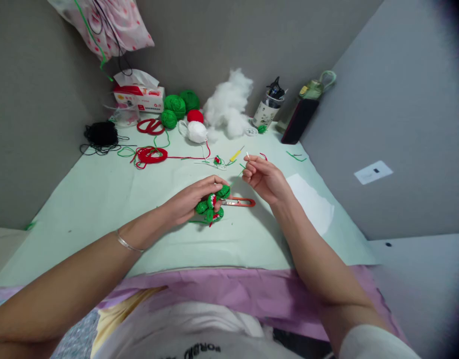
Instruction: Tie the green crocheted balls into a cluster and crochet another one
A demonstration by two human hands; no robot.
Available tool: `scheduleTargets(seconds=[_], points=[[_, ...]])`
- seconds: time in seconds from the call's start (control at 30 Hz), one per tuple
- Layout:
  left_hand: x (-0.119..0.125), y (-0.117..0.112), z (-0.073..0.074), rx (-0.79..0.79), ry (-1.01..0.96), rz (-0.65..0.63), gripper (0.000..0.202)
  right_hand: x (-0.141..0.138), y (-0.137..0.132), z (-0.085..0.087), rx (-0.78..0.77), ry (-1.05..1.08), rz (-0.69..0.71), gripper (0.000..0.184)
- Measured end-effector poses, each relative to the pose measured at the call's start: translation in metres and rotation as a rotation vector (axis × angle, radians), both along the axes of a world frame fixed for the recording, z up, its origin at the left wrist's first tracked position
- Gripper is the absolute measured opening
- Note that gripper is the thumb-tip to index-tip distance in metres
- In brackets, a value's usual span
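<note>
My left hand (pixel 194 197) is closed around a green crochet piece (pixel 201 207) made of rounded lobes with red and white patches. Raised to the right of it, my right hand (pixel 265 177) pinches a thin pale needle (pixel 248 156) between thumb and finger, its other fingers curled. A green strand (pixel 242 169) shows by those fingers; where it leads is too fine to follow. On the table beside the crochet piece lie orange-handled thread snips (pixel 242 202). Farther back are a yellow-handled crochet hook (pixel 236 154) and a small red and green crochet bit (pixel 217 160).
Along the back stand a tissue box (pixel 147 98), green yarn balls (pixel 174 105), white stuffing (pixel 229 107), a pen cup (pixel 267 110), a bottle (pixel 312 89) and a dark phone (pixel 300 121). Red scissors (pixel 150 126), black yarn (pixel 101 134) and coiled red yarn (pixel 151 155) lie left; white paper (pixel 312 202) right.
</note>
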State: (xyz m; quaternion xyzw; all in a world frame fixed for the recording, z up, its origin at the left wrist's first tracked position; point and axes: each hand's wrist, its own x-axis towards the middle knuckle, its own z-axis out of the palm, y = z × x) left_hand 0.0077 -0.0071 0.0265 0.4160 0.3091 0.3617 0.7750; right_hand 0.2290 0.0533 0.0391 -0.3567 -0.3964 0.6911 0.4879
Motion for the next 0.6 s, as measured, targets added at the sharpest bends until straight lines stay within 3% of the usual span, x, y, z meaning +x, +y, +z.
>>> scheduleTargets(seconds=[0.2,0.3,0.47,0.6], points=[[-0.004,0.004,0.004,0.070,0.071,0.071,0.027,0.000,-0.004,0.008,0.106,-0.010,-0.072,0.029],[-0.007,0.008,0.005,0.136,0.111,0.148,0.029,-0.002,-0.009,0.012,0.198,-0.114,-0.114,0.027],[-0.011,0.012,0.007,0.191,0.128,0.221,0.032,-0.009,-0.026,0.014,0.594,-0.465,-0.142,0.006],[-0.013,0.013,0.007,0.192,0.113,0.255,0.032,-0.014,-0.036,0.014,0.805,-0.681,-0.096,0.009]])
